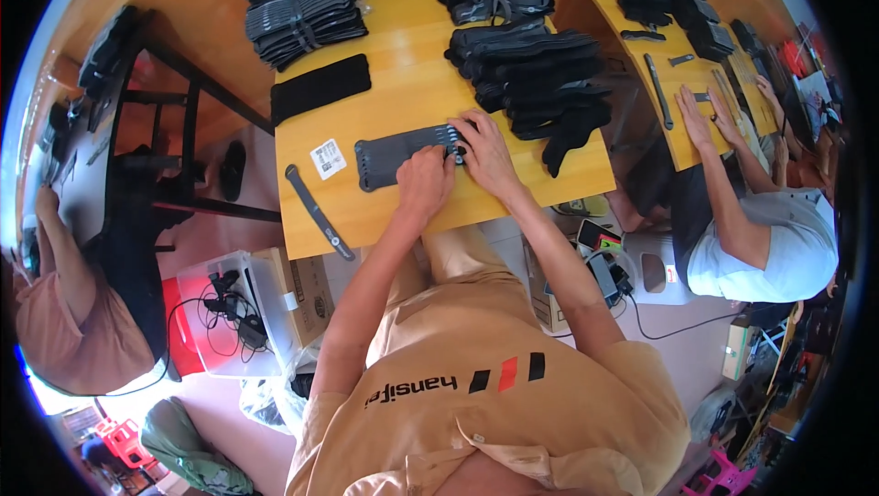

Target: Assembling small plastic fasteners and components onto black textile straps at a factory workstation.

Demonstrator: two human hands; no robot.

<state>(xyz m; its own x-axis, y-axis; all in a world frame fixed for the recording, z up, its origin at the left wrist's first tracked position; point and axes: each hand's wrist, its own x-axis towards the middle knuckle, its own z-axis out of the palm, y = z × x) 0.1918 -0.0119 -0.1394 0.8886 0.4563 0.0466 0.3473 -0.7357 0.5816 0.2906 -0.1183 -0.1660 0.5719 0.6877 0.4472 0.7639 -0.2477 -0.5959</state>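
On the yellow, flat-topped table [403, 52], we locate the dark grey, flat rectangular panel with slotted ends [386, 157], long axis left-to-right. The right hand [487, 156] covers its right end; the left hand [425, 183] is just left. Fingers curl; we cannot tell their grip.

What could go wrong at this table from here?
The loose grey strap reaches the front edge of the table, so a brush from the left arm might knock it off. The fanned-out pile of black pieces lies close to the right hand; a bump could make it slide. The white label sheet sits just beside the grey panel and could get pushed if that panel shifts.
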